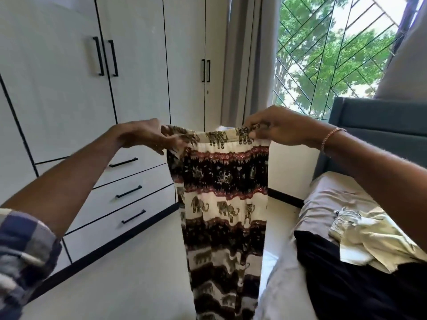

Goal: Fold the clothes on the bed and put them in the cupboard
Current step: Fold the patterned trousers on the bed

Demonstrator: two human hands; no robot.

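Note:
Elephant-print trousers (223, 199) in cream, black and red bands hang straight down in front of me over the floor. My left hand (143, 136) pinches the left end of their waistband and my right hand (277, 127) pinches the right end, holding it stretched flat. On the bed (323, 195) at the right lie a black garment (342, 280) and a crumpled pale yellow-green garment (374, 236). The white cupboard (97, 93) stands to the left, its tall doors shut.
Three shut drawers with black handles (129, 191) sit low in the cupboard. A window with a metal grille (328, 54) and grey curtains is ahead. A dark blue headboard (379, 121) stands at the right. Pale floor (129, 285) runs between cupboard and bed.

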